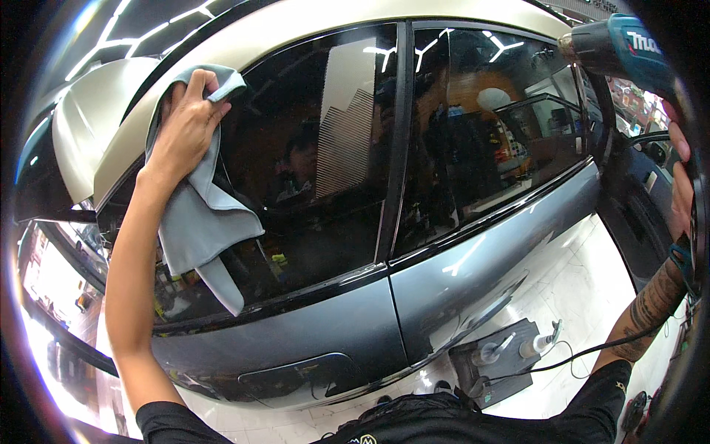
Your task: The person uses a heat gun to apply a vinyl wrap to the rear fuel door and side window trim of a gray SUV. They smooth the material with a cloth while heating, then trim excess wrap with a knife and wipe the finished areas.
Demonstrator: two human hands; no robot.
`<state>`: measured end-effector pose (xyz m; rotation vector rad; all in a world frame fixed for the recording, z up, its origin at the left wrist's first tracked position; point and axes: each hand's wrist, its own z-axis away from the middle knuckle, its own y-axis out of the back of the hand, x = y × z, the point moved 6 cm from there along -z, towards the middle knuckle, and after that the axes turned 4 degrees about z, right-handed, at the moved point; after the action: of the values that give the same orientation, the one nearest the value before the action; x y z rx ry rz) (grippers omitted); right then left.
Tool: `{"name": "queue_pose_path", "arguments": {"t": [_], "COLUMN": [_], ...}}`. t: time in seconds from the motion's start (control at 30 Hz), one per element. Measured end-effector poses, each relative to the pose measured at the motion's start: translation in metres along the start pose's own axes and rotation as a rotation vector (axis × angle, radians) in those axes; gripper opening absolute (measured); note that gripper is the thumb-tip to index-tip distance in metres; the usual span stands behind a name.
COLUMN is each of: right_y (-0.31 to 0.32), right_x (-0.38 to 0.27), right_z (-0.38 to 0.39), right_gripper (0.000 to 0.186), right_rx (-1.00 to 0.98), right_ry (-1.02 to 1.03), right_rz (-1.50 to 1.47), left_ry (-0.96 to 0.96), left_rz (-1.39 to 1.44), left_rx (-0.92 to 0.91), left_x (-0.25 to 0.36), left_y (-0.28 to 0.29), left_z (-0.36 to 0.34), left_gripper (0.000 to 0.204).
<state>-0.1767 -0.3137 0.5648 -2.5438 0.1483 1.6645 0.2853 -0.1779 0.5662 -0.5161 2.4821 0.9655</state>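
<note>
My left hand [185, 129] is closed on a grey-blue cloth [200, 229], bunched under the fingers at the upper corner of the car's dark left-side window [296, 170]. The rest of the cloth hangs down over the glass. At the far right, my right hand [679, 170] is wrapped round a teal and black heat gun [629, 55]. Its nozzle points left, near the upper corner of the other side window [495, 133]. Part of this hand and of the gun's grip is lost in the dark rim of the view.
Grey-blue body panels [310, 362] run below the windows, with a pale roof edge [355, 15] above. A black cord [584, 357] passes by my right forearm. Low on the right, a dark platform [510, 385] bears a spray bottle [538, 345] and another bottle [488, 354].
</note>
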Motion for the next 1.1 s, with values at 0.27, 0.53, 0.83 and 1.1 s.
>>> {"name": "queue_pose_path", "arguments": {"t": [0.27,0.53,0.83,1.1], "right_y": [-0.038,-0.049,-0.018,0.005], "right_x": [0.001,-0.003,-0.006,-0.002], "right_z": [-0.004,0.001,0.006,0.014], "right_gripper": [0.079,0.076,0.082,0.077], "right_rx": [-0.045,-0.042,-0.226,-0.242], "right_ry": [0.006,0.039,0.055,-0.023], "right_rz": [0.035,0.044,0.070,0.015], "left_ry": [0.046,-0.083,-0.164,-0.167], "left_rz": [0.095,0.110,0.055,0.099], "left_rx": [0.071,-0.006,-0.010,-0.092], "left_x": [-0.005,0.015,0.043,0.014], "left_y": [-0.003,-0.020,-0.020,-0.019], "left_z": [0.010,-0.056,-0.089,-0.074], "left_gripper": [0.016,0.031,0.028,0.024]}}
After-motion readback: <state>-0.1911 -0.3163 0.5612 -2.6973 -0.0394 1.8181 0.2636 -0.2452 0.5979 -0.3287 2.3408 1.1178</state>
